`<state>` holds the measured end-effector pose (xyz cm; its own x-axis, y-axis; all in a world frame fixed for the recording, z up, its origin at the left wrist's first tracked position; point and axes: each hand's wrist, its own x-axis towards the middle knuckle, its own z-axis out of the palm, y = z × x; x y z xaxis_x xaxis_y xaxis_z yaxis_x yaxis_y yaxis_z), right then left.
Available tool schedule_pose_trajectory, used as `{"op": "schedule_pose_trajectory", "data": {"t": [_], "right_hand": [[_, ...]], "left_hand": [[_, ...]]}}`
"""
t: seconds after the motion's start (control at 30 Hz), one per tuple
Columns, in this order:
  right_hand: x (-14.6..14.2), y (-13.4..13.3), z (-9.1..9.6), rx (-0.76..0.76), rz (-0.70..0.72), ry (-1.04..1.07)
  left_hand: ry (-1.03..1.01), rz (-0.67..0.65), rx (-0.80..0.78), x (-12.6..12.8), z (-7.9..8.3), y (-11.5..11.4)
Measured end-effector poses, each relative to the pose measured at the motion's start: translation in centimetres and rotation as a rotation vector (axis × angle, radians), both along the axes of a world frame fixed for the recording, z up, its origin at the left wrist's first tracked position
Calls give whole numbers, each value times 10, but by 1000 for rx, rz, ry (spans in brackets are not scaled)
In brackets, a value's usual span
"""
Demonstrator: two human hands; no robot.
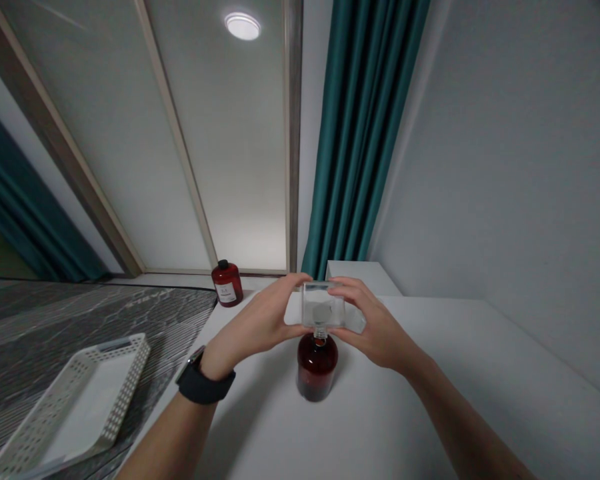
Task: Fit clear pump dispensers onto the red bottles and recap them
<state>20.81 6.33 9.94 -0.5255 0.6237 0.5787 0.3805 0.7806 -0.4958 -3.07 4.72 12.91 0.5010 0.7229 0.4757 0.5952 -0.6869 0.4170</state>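
Observation:
A clear plastic bottle (326,308) is held upside down between both hands, its neck meeting the mouth of a dark red glass bottle (317,370) that stands upright on the white table (430,400). My left hand (257,327), with a black watch on the wrist, grips the clear bottle's left side. My right hand (375,323) grips its right side, fingers curled over the top. Whether liquid flows between the bottles is not visible.
A second dark red bottle (227,283) with a white label and black cap stands at the table's far left corner. A white perforated basket (75,407) lies on the grey patterned bedding (55,320) at left. Teal curtains (360,133) hang behind; a white wall is at right.

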Motion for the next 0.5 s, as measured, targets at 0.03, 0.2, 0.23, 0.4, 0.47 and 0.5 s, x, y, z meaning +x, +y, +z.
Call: {"op": "schedule_pose_trajectory", "data": {"t": [0.03,0.2,0.23,0.4,0.47,0.5], "right_hand": [[0,0,0,-1,0,-1],[0,-1,0,9,-3,7],[0,-1,0,11,-2,7],[0,-1,0,13,4,5],[-1,-1,0,16,5,9],[-1,-1,0,20,6,10]], "left_hand": [[1,-1,2,0,0,0],[3,-3,5,-1,0,-1],[1,-1,4,0,0,-1],[3,-5,8,0,2,-2],[8,-7,9,0,2,-2],[11,-5,8,0,2,-2]]}}
